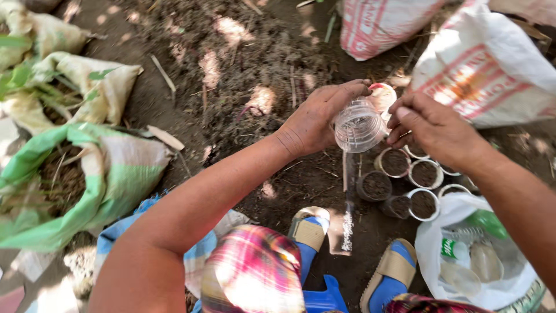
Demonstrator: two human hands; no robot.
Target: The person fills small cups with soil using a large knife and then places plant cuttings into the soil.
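Daylight falls dappled from above, broken by leaves out of view, so bright patches scatter across the dark soil (243, 75) while most of the ground sits in shade. The sun burns out detail on the plaid cloth (255, 272), the white sack (492, 64) and the plastic bag (463, 214). The clear cup (358, 124) catches soft glints on its ribbed wall. Both hands, left (315, 119) and right (431, 127), are evenly lit and fairly sharp. The wide lens bends the edges, stretching the forearms and the green sack (69, 214). Corners look slightly soft, and deep shadows between the sandals (313, 232) lose texture.
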